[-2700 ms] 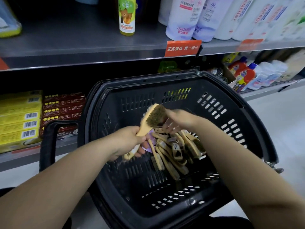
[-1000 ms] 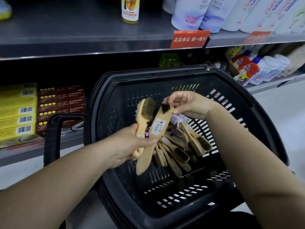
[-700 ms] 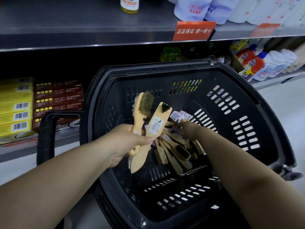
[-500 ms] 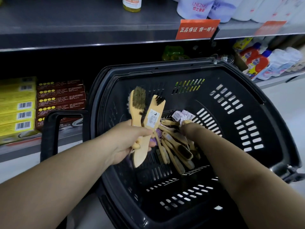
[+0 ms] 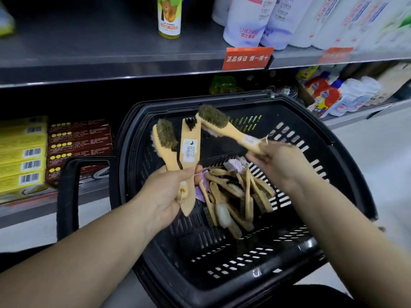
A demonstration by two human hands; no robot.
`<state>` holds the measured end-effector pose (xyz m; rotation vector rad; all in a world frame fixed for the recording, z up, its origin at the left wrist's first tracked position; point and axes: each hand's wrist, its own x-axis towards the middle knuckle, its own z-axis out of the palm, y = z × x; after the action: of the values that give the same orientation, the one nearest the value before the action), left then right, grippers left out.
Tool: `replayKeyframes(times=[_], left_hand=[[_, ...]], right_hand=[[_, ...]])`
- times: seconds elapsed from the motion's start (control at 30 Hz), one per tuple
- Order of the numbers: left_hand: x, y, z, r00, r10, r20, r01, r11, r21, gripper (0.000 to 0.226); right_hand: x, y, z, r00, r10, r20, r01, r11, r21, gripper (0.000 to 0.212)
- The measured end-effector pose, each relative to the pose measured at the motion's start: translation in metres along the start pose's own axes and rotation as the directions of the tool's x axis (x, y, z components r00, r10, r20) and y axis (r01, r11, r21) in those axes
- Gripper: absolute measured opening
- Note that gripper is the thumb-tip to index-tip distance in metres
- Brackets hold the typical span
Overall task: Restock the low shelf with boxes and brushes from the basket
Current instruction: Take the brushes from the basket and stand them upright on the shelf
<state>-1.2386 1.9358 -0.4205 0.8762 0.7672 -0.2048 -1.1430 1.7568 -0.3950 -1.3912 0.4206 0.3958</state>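
A black plastic basket [image 5: 329, 138] stands in front of the low shelf [image 5: 93, 192] with several wooden brushes [image 5: 235, 196] heaped on its floor. My left hand [image 5: 164, 194] grips two wooden brushes [image 5: 178, 150] by their handles, bristle ends up, over the basket's left side. My right hand [image 5: 278, 163] pinches the handle end of a third brush [image 5: 222, 127], held above the heap with its bristle head pointing left towards the other two.
Stacked yellow boxes [image 5: 22, 152] and dark red boxes [image 5: 77, 143] fill the low shelf at left. The basket's handle [image 5: 66, 196] hangs down beside them. Detergent bottles [image 5: 329, 96] stand at right. An upper shelf [image 5: 111, 63] carries white bottles and an orange price tag [image 5: 246, 57].
My right hand went down into the heap, took a third brush and lifted it out towards the two in my left hand, which stayed raised.
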Motion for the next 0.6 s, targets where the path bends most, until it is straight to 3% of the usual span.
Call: replayKeyframes(times=[0.07, 0.13, 0.23, 0.33, 0.43, 0.6], left_hand=[[-0.002, -0.007, 0.003, 0.999, 0.017, -0.029, -0.019, 0.997, -0.075, 0.017], [-0.004, -0.013, 0.004, 0.999, 0.031, -0.040, -0.034, 0.995, -0.097, 0.018], [-0.006, -0.019, 0.005, 0.998, 0.048, -0.028, -0.051, 0.992, -0.118, 0.022], [-0.008, -0.017, 0.005, 0.998, 0.058, 0.004, -0.058, 0.991, -0.117, 0.022], [-0.009, -0.015, 0.005, 0.997, 0.075, 0.015, -0.073, 0.993, -0.096, 0.026], [-0.007, -0.013, 0.000, 0.996, 0.079, 0.045, -0.078, 0.997, -0.009, 0.029]], right_hand=[[-0.015, 0.017, 0.003, 0.988, 0.130, 0.081, -0.144, 0.966, 0.213, 0.026], [-0.028, 0.026, 0.010, 0.960, 0.186, 0.207, -0.240, 0.931, 0.275, 0.027], [-0.042, 0.036, 0.023, 0.898, 0.220, 0.381, -0.294, 0.945, 0.146, 0.016], [-0.045, 0.049, 0.032, 0.867, 0.235, 0.440, -0.165, 0.968, -0.192, 0.010], [-0.042, 0.053, 0.034, 0.876, 0.197, 0.441, 0.022, 0.896, -0.443, 0.018], [-0.044, 0.051, 0.033, 0.789, 0.146, 0.596, 0.266, 0.795, -0.546, 0.017]])
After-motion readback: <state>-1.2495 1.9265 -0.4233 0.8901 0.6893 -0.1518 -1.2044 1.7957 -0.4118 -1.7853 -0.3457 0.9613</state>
